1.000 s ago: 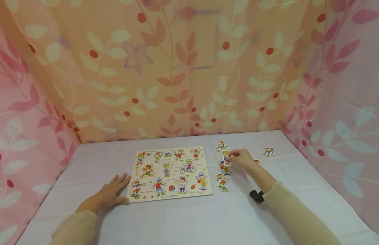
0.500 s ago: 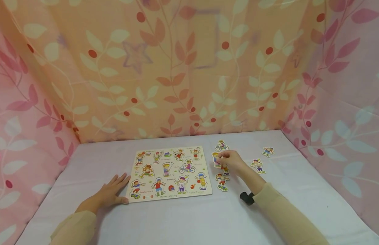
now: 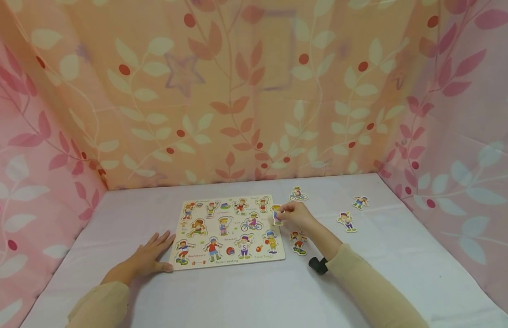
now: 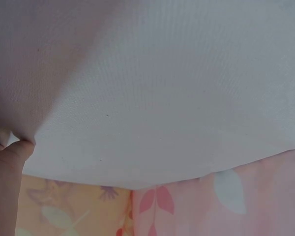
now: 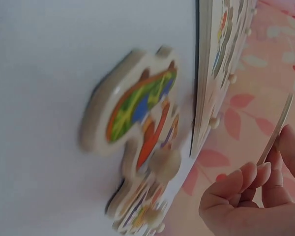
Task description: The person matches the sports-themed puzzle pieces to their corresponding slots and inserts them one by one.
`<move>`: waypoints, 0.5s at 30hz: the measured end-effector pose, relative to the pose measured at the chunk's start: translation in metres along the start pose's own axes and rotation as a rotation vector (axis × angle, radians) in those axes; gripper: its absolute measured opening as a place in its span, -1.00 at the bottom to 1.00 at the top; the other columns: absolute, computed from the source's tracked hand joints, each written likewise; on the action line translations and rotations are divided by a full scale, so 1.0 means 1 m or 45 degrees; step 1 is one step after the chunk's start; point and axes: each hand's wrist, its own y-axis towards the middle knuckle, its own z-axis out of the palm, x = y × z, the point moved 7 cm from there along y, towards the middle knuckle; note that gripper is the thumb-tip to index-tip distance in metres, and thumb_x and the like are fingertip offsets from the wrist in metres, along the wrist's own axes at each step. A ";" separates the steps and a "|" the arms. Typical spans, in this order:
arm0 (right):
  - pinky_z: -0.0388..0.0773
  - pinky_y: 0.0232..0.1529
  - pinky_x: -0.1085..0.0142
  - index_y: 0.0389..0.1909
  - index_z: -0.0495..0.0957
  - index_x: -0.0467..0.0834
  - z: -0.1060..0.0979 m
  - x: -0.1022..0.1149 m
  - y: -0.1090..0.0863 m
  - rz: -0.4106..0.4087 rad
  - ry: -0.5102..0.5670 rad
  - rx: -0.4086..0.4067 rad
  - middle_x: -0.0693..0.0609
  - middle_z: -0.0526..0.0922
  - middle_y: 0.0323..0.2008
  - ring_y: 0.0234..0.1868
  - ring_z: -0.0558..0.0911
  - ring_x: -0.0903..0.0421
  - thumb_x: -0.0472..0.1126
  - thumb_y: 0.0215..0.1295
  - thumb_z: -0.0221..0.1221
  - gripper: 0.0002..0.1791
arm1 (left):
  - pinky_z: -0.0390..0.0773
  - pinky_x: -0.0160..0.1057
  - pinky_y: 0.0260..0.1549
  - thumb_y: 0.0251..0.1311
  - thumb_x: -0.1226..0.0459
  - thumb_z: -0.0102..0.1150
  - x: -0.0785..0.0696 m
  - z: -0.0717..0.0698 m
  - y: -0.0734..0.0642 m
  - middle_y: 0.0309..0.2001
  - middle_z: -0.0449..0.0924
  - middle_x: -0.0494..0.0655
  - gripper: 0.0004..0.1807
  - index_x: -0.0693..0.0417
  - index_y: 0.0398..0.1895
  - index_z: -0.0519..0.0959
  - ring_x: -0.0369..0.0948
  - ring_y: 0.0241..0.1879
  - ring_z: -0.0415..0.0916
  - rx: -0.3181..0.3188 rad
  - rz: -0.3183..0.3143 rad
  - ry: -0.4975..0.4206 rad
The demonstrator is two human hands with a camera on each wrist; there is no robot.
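Fingers of the right hand pinched a figure piece well inside the worktop's edges. The left hand, fingers straight, touched the puzzle board.

Smooth wooden puzzle board, glossy printed skateboarder piece, matt tablecloth

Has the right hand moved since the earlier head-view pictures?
Yes. The right hand has moved left, toward the puzzle board; its pinched puzzle piece now overlaps the board's right edge in that view.
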 end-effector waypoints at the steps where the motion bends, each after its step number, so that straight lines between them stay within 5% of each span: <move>1: 0.38 -0.43 0.34 -0.22 0.63 -0.24 0.003 0.001 0.000 0.008 -0.002 0.008 -0.02 0.44 -0.38 -0.34 0.40 0.09 -0.27 0.25 0.29 -0.86 | -0.26 0.58 0.11 -0.06 -0.12 0.38 0.000 0.000 0.000 0.46 -0.11 0.40 0.12 0.33 0.44 0.11 0.43 0.39 -0.30 -0.001 0.000 -0.001; 10: 0.34 -0.29 0.29 -0.22 0.64 -0.21 0.031 0.012 0.002 0.034 0.003 0.045 -0.03 0.50 -0.30 -0.22 0.43 0.06 -0.25 0.24 0.31 -0.86 | -0.24 0.59 0.11 -0.07 -0.13 0.38 0.001 -0.001 -0.001 0.45 -0.10 0.40 0.12 0.33 0.44 0.12 0.43 0.38 -0.29 0.000 -0.003 0.007; 15: 0.19 -0.53 0.36 -0.25 0.61 -0.24 0.048 0.016 -0.001 0.085 0.204 0.143 0.04 0.50 -0.44 -0.53 0.31 0.16 -0.29 0.22 0.31 -0.87 | -0.23 0.59 0.10 -0.06 -0.13 0.37 -0.001 -0.001 -0.001 0.45 -0.10 0.41 0.12 0.34 0.44 0.12 0.44 0.38 -0.29 -0.003 0.006 0.008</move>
